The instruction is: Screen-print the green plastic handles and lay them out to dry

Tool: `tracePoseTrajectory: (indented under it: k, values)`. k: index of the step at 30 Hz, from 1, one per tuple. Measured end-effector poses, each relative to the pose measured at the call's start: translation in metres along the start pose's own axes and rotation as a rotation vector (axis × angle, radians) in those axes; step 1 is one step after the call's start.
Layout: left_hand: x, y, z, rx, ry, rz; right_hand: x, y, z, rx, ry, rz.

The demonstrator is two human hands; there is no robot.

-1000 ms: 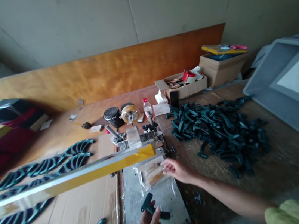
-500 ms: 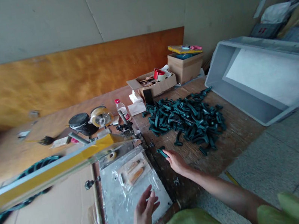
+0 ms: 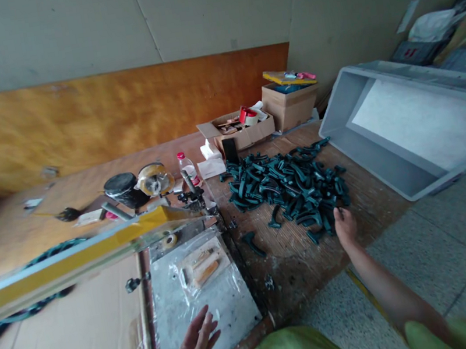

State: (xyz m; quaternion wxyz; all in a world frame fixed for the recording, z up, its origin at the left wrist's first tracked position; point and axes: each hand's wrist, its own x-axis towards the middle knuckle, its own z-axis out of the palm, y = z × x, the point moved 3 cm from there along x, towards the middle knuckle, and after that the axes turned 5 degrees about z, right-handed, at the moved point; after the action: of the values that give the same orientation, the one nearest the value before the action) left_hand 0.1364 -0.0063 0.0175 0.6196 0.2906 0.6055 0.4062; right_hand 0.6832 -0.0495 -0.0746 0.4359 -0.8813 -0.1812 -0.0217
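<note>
My right hand [image 3: 346, 227] is at the right front edge of a heap of dark green, curved plastic handles [image 3: 283, 184]. Its fingers are curled against the heap, and whatever lies between them is hidden. A single curved green handle [image 3: 253, 244] lies apart on the brown tabletop, left of the heap. My left hand [image 3: 197, 342] hovers with fingers spread above a plastic-covered metal plate [image 3: 232, 310]; nothing is in it. On that plate is a clear bag [image 3: 201, 269] with tan and orange pieces inside.
A large grey crate [image 3: 409, 170] lies on its side at the right. Cardboard boxes [image 3: 248, 135] stand behind the heap. A yellow-taped bar [image 3: 95, 252] crosses the left side. Beyond it are a red-capped bottle [image 3: 188, 168], a tape roll [image 3: 154, 180] and a black tub [image 3: 126, 191].
My right hand has let go of a green handle, which now lies on the tabletop, and has moved right to the heap's edge. My left hand has shifted slightly left and down.
</note>
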Motion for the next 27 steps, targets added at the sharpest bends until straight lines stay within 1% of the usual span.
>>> tracePoseTrajectory:
  k: [1, 3, 6, 8, 10, 12, 15, 17, 20, 23, 25, 27]
  values:
    - [-0.001, 0.000, -0.001, 0.003, 0.009, 0.008, 0.002, 0.008, 0.006, -0.014, -0.017, 0.031]
    - [-0.002, 0.001, 0.000, 0.014, 0.024, 0.018, -0.005, 0.010, 0.023, 0.001, -0.047, 0.068]
    - [-0.004, 0.003, 0.004, 0.018, 0.038, 0.025, -0.034, -0.006, 0.047, 0.033, -0.063, 0.075]
    - [-0.006, 0.005, 0.008, 0.023, 0.040, 0.022, -0.058, -0.021, 0.061, 0.060, -0.103, 0.056]
    - [-0.007, 0.006, 0.012, 0.034, 0.042, 0.020, -0.079, -0.033, 0.071, 0.082, -0.138, 0.028]
    - [-0.007, 0.007, 0.013, 0.038, 0.051, 0.027, -0.093, -0.040, 0.075, 0.080, -0.146, 0.017]
    - [-0.007, 0.006, 0.012, 0.023, 0.063, 0.027, -0.095, -0.041, 0.071, 0.054, -0.170, 0.004]
    - [-0.008, 0.004, 0.010, 0.008, 0.077, 0.028, -0.088, -0.039, 0.065, 0.034, -0.229, -0.014]
    - [-0.012, 0.002, 0.006, -0.018, 0.124, 0.057, -0.076, -0.034, 0.055, 0.064, -0.359, -0.001]
    - [-0.017, 0.002, 0.004, -0.053, 0.162, 0.077, -0.065, -0.033, 0.047, 0.154, -0.484, 0.093]
    - [-0.020, 0.003, -0.001, -0.074, 0.185, 0.087, -0.060, -0.039, 0.041, 0.177, -0.599, 0.135]
    - [-0.021, 0.005, -0.008, -0.091, 0.220, 0.109, -0.061, -0.057, 0.034, 0.168, -0.747, 0.113]
